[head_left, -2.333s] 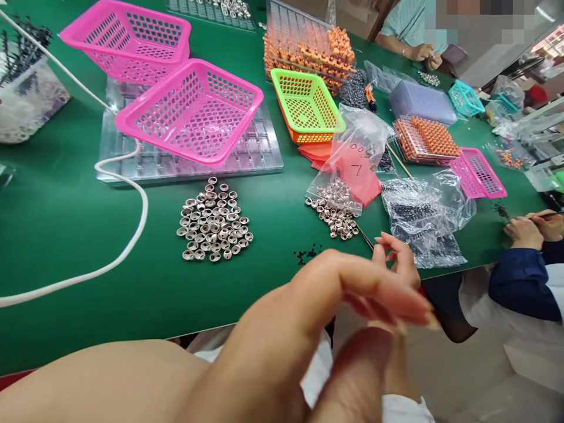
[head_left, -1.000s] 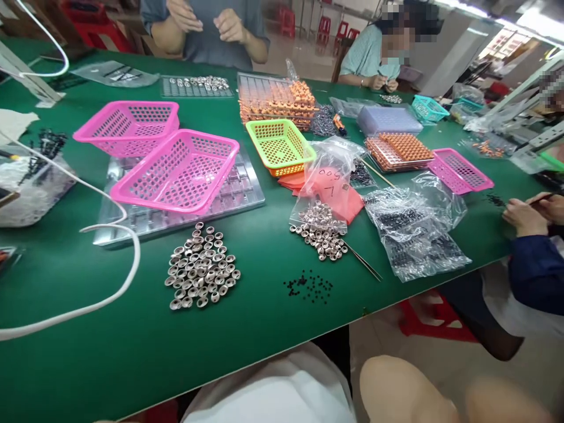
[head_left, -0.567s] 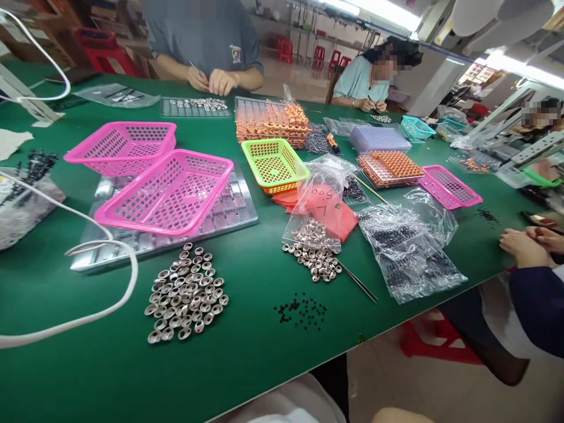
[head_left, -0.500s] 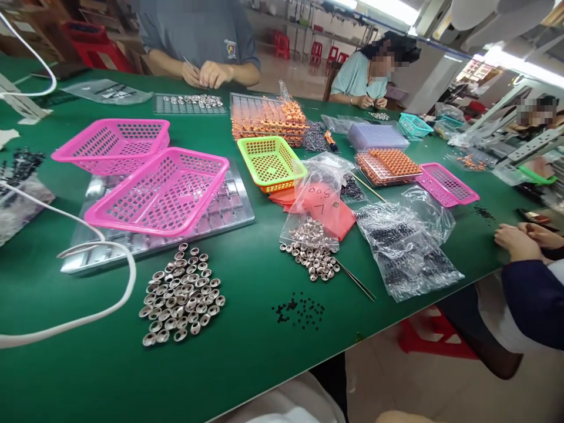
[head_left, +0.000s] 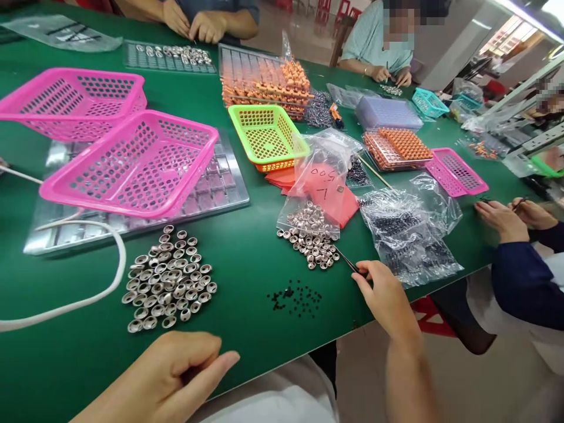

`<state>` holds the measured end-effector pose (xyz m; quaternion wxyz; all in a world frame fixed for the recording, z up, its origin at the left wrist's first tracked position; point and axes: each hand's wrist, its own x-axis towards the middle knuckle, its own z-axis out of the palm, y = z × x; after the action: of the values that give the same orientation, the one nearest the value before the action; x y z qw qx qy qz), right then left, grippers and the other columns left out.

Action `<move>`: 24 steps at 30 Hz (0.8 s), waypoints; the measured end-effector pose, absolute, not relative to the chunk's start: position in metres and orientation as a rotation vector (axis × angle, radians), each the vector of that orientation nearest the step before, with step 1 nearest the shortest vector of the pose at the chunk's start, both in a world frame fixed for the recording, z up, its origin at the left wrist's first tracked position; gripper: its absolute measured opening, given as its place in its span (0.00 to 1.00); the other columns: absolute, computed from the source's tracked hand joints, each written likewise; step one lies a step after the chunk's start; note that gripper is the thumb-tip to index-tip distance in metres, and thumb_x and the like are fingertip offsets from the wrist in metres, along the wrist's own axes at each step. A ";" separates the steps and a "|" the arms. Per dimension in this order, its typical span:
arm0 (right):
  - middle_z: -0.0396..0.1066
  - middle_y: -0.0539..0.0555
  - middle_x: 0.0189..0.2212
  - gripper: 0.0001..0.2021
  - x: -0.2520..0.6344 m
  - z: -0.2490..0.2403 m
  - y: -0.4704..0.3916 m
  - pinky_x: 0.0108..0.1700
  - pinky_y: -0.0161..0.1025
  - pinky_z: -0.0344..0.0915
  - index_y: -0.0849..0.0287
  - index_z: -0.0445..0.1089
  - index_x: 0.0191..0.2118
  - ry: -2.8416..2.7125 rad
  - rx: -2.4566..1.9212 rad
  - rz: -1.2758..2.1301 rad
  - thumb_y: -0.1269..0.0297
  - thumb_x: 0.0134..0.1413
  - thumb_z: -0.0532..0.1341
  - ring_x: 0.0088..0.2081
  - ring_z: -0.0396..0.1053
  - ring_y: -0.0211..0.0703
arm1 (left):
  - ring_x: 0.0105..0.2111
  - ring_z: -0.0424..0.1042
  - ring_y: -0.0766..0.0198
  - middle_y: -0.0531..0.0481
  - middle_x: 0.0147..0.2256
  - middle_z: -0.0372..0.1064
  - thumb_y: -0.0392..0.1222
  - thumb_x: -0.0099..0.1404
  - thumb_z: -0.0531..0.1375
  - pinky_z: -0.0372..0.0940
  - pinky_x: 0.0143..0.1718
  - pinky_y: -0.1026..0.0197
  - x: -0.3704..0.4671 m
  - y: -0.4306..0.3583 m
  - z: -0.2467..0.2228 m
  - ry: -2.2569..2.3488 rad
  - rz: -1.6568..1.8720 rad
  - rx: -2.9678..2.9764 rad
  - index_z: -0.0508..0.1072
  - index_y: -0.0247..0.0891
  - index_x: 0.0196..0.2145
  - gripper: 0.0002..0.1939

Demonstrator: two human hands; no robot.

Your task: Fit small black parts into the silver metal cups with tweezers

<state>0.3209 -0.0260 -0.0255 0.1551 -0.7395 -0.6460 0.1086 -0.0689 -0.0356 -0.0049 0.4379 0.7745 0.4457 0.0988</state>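
Note:
My right hand pinches a pair of dark tweezers at the table's edge, their tips close to a pile of small silver metal cups. Part of that pile lies in the mouth of a clear plastic bag with handwriting on it. Just left of the right hand, tiny black dot-like parts are scattered. My left hand hangs over the front edge, fingers curled and thumb stretched out; nothing shows in it. Beyond it lies a larger spread of silver cups.
Pink baskets rest partly on a metal tray at left, near a white cable. A green basket, orange parts and bags of black parts stand further back. Co-workers' hands are at right and across the table.
Both my hands have come into view from below. My right hand has taken hold of the tweezers that lay on the table. The camera view has tilted down.

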 end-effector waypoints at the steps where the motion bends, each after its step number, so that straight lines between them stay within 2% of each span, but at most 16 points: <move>1: 0.74 0.58 0.36 0.12 0.322 -0.027 -0.022 0.41 0.47 0.68 0.57 0.72 0.43 -1.858 -2.149 0.343 0.57 0.64 0.56 0.39 0.73 0.52 | 0.18 0.50 0.70 0.57 0.18 0.47 0.46 0.73 0.50 0.50 0.19 0.66 -0.061 -0.027 0.002 1.121 0.260 1.967 0.48 0.39 0.21 0.24; 4: 0.74 0.55 0.32 0.11 0.322 -0.027 -0.018 0.36 0.44 0.66 0.57 0.71 0.43 -1.813 -2.234 0.448 0.59 0.61 0.55 0.33 0.72 0.47 | 0.18 0.52 0.70 0.57 0.18 0.51 0.45 0.74 0.50 0.51 0.19 0.67 -0.048 -0.012 0.007 1.213 0.315 2.055 0.50 0.40 0.21 0.23; 7: 0.73 0.52 0.30 0.13 0.322 -0.025 -0.021 0.34 0.42 0.65 0.57 0.71 0.45 -1.732 -2.281 0.527 0.60 0.57 0.57 0.29 0.70 0.43 | 0.18 0.56 0.69 0.57 0.20 0.57 0.46 0.74 0.52 0.53 0.19 0.66 -0.044 -0.008 0.000 1.288 0.308 2.095 0.58 0.40 0.25 0.19; 10: 0.72 0.51 0.28 0.16 0.320 -0.023 -0.034 0.31 0.40 0.65 0.58 0.72 0.47 -1.555 -2.253 0.544 0.59 0.52 0.59 0.27 0.68 0.42 | 0.24 0.67 0.65 0.53 0.28 0.68 0.42 0.75 0.51 0.59 0.25 0.65 -0.040 -0.005 -0.002 1.253 0.302 2.135 0.69 0.40 0.38 0.10; 12: 0.72 0.52 0.29 0.18 0.316 -0.024 -0.046 0.29 0.38 0.67 0.58 0.73 0.49 -1.353 -2.144 0.616 0.58 0.52 0.62 0.27 0.69 0.40 | 0.32 0.71 0.63 0.50 0.35 0.72 0.38 0.75 0.49 0.63 0.31 0.63 -0.034 -0.002 -0.001 1.177 0.342 2.176 0.71 0.40 0.45 0.12; 15: 0.71 0.51 0.28 0.14 0.305 -0.028 -0.061 0.25 0.34 0.67 0.57 0.74 0.46 -1.033 -1.804 0.825 0.60 0.53 0.65 0.25 0.69 0.38 | 0.39 0.71 0.59 0.46 0.40 0.73 0.33 0.75 0.47 0.65 0.38 0.59 -0.016 0.007 0.004 1.044 0.406 2.237 0.74 0.39 0.45 0.15; 17: 0.68 0.47 0.25 0.08 0.293 -0.034 -0.062 0.21 0.32 0.65 0.56 0.73 0.37 -0.853 -1.534 0.885 0.61 0.52 0.68 0.21 0.66 0.34 | 0.42 0.70 0.56 0.44 0.42 0.74 0.34 0.75 0.50 0.65 0.42 0.55 0.001 0.015 0.005 0.990 0.418 2.300 0.75 0.38 0.44 0.13; 18: 0.68 0.47 0.27 0.07 0.287 -0.037 -0.061 0.22 0.32 0.67 0.56 0.72 0.34 -0.763 -1.430 0.885 0.62 0.51 0.69 0.21 0.67 0.33 | 0.42 0.70 0.55 0.44 0.43 0.74 0.37 0.75 0.53 0.65 0.44 0.52 0.011 0.020 0.004 0.979 0.408 2.342 0.76 0.38 0.45 0.11; 20: 0.70 0.48 0.31 0.07 0.275 -0.044 -0.056 0.24 0.33 0.71 0.57 0.71 0.33 -0.653 -1.300 0.879 0.63 0.52 0.69 0.23 0.70 0.34 | 0.42 0.69 0.52 0.42 0.42 0.73 0.41 0.73 0.58 0.65 0.43 0.50 0.031 0.030 0.002 0.978 0.390 2.426 0.76 0.36 0.45 0.09; 24: 0.70 0.49 0.33 0.06 0.263 -0.054 -0.050 0.29 0.34 0.74 0.57 0.72 0.35 -0.622 -1.223 0.842 0.64 0.55 0.68 0.26 0.73 0.35 | 0.38 0.68 0.53 0.43 0.38 0.72 0.37 0.71 0.59 0.64 0.39 0.52 0.066 0.048 -0.004 0.988 0.309 2.611 0.77 0.36 0.42 0.07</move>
<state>0.2631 -0.0503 -0.0544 0.6930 -0.5477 -0.2785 0.3771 0.0665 0.0483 -0.0042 0.1659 0.9167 0.3470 0.1084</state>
